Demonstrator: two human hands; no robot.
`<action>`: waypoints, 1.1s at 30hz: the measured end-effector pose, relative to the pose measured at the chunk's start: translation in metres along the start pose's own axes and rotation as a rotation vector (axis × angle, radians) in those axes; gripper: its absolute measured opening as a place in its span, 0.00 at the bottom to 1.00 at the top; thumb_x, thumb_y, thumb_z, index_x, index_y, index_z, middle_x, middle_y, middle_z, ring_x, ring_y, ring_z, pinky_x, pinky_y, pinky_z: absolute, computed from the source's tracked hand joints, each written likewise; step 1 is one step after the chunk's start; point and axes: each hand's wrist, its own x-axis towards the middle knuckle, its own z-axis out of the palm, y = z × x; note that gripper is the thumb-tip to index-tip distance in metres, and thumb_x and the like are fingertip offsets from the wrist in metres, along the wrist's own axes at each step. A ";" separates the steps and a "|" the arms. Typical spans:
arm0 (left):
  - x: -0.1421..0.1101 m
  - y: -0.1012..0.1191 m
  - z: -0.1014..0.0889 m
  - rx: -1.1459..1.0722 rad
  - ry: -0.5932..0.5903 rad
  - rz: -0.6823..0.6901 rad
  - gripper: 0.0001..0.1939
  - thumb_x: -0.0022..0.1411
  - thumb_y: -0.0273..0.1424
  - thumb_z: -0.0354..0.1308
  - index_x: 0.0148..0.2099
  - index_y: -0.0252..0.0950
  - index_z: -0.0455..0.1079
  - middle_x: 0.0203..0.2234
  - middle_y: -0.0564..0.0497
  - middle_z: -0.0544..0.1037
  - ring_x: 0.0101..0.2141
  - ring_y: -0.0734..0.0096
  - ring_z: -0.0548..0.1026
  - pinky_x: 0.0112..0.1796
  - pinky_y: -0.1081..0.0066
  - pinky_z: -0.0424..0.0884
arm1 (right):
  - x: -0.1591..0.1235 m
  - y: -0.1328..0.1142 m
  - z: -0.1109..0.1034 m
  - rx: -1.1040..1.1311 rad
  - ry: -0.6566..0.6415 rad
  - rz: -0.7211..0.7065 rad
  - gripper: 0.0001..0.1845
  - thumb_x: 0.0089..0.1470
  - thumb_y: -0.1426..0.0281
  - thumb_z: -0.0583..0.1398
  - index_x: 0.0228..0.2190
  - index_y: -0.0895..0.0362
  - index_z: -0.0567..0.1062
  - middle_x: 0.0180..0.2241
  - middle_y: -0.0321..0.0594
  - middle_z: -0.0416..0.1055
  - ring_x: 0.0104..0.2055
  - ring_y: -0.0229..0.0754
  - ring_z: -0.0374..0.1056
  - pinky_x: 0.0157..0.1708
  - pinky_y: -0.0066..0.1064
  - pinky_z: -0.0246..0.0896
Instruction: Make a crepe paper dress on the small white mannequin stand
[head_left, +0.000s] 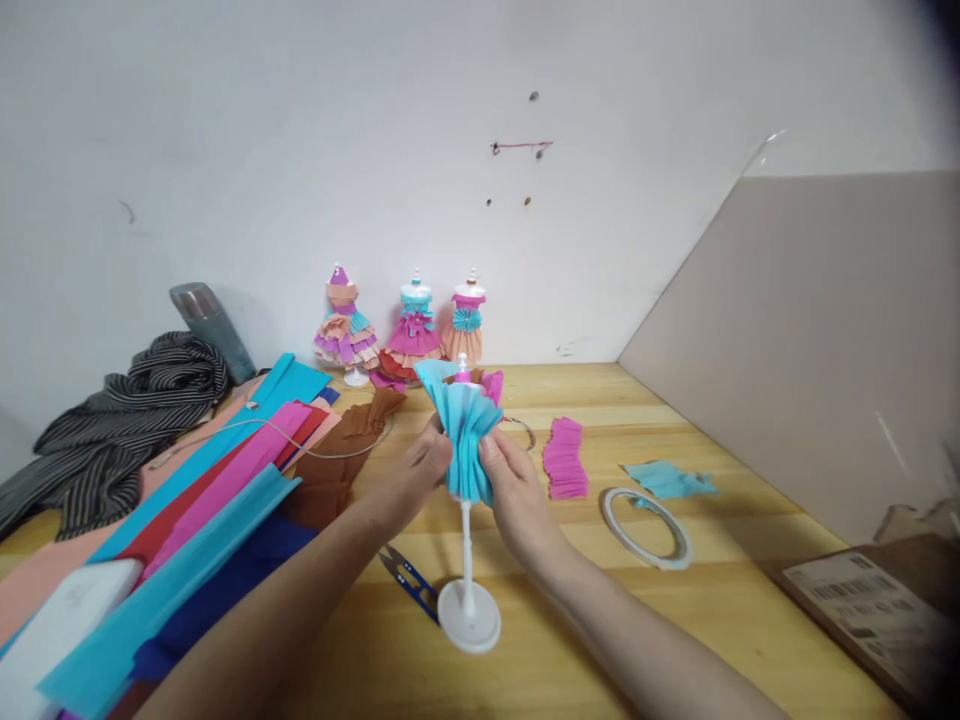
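While the left hand and right hand are pinching blue paper around the white stand, blue snips are crowding its foot, a tape ring is lying to its right, and three little dresses are standing behind it.

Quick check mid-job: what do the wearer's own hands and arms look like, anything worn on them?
The left hand and right hand are ungloved, with no watch or bracelet visible. No sleeve shows on the left forearm or right forearm. Some fingers are hidden, so rings can't be ruled out.
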 end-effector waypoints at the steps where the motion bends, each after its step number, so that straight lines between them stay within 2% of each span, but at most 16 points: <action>1: 0.000 0.000 0.001 -0.019 -0.017 -0.018 0.24 0.66 0.44 0.45 0.61 0.43 0.61 0.47 0.47 0.77 0.51 0.58 0.72 0.51 0.59 0.69 | 0.001 0.001 -0.001 0.004 0.013 0.007 0.19 0.55 0.53 0.55 0.29 0.55 0.72 0.27 0.38 0.68 0.32 0.43 0.63 0.33 0.33 0.61; 3: -0.002 0.002 0.005 0.026 0.000 -0.019 0.25 0.66 0.46 0.43 0.61 0.41 0.61 0.47 0.46 0.76 0.51 0.58 0.72 0.52 0.59 0.68 | 0.002 0.002 0.000 -0.007 0.035 -0.006 0.18 0.55 0.53 0.55 0.27 0.55 0.70 0.26 0.37 0.67 0.31 0.42 0.62 0.32 0.33 0.60; 6: -0.006 0.005 0.010 0.191 0.109 0.014 0.24 0.65 0.46 0.46 0.57 0.38 0.66 0.51 0.45 0.74 0.54 0.60 0.69 0.56 0.61 0.65 | -0.001 0.001 0.005 -0.057 0.044 -0.062 0.17 0.56 0.55 0.53 0.26 0.55 0.67 0.26 0.37 0.65 0.31 0.41 0.61 0.32 0.32 0.59; 9: -0.009 0.003 0.013 0.245 0.153 0.022 0.24 0.65 0.45 0.46 0.56 0.38 0.66 0.52 0.44 0.73 0.55 0.60 0.68 0.57 0.62 0.63 | -0.005 -0.001 0.011 -0.100 0.070 -0.096 0.17 0.59 0.58 0.50 0.24 0.54 0.63 0.25 0.35 0.61 0.30 0.40 0.59 0.31 0.31 0.57; 12: -0.010 -0.001 0.015 0.233 0.178 0.012 0.24 0.65 0.45 0.45 0.56 0.38 0.66 0.49 0.44 0.75 0.53 0.60 0.70 0.55 0.62 0.65 | -0.005 -0.003 0.013 -0.133 0.103 -0.121 0.16 0.59 0.61 0.48 0.23 0.54 0.59 0.24 0.35 0.59 0.32 0.40 0.60 0.35 0.32 0.57; 15: -0.009 -0.003 0.017 0.194 0.177 -0.038 0.24 0.65 0.45 0.45 0.55 0.38 0.67 0.43 0.44 0.77 0.50 0.59 0.72 0.51 0.62 0.68 | -0.001 -0.004 0.009 -0.151 0.074 -0.122 0.16 0.58 0.62 0.49 0.21 0.54 0.60 0.25 0.35 0.60 0.32 0.39 0.60 0.35 0.32 0.56; 18: -0.006 -0.004 0.019 0.067 0.173 -0.119 0.24 0.65 0.44 0.45 0.56 0.38 0.65 0.40 0.44 0.78 0.46 0.58 0.74 0.46 0.61 0.71 | 0.006 -0.002 0.002 -0.049 -0.003 -0.024 0.18 0.55 0.59 0.53 0.19 0.55 0.62 0.23 0.34 0.59 0.28 0.37 0.57 0.30 0.30 0.55; 22: -0.002 -0.008 0.019 -0.043 0.172 -0.184 0.24 0.64 0.45 0.45 0.57 0.39 0.63 0.40 0.45 0.78 0.43 0.58 0.76 0.41 0.61 0.74 | 0.013 0.000 -0.009 0.235 -0.134 0.255 0.20 0.47 0.54 0.61 0.19 0.57 0.68 0.18 0.30 0.59 0.20 0.33 0.54 0.21 0.26 0.51; 26: -0.001 -0.015 0.018 -0.162 0.121 -0.263 0.25 0.63 0.47 0.48 0.57 0.41 0.63 0.38 0.47 0.79 0.41 0.57 0.78 0.37 0.61 0.75 | 0.020 -0.001 -0.023 0.370 -0.226 0.447 0.18 0.41 0.58 0.67 0.18 0.59 0.71 0.14 0.30 0.62 0.15 0.30 0.53 0.15 0.24 0.47; 30: -0.004 -0.020 0.017 -0.159 0.071 -0.287 0.25 0.62 0.50 0.49 0.54 0.40 0.66 0.36 0.46 0.80 0.35 0.58 0.79 0.32 0.63 0.74 | 0.030 0.002 -0.037 0.452 -0.404 0.487 0.19 0.38 0.62 0.69 0.13 0.59 0.69 0.11 0.29 0.61 0.13 0.31 0.57 0.13 0.24 0.55; 33: -0.007 -0.020 0.018 -0.176 0.056 -0.284 0.25 0.61 0.49 0.51 0.53 0.39 0.68 0.33 0.46 0.80 0.32 0.60 0.79 0.31 0.64 0.74 | 0.033 0.007 -0.044 0.495 -0.505 0.501 0.18 0.37 0.62 0.70 0.15 0.59 0.70 0.12 0.29 0.62 0.13 0.32 0.58 0.13 0.25 0.59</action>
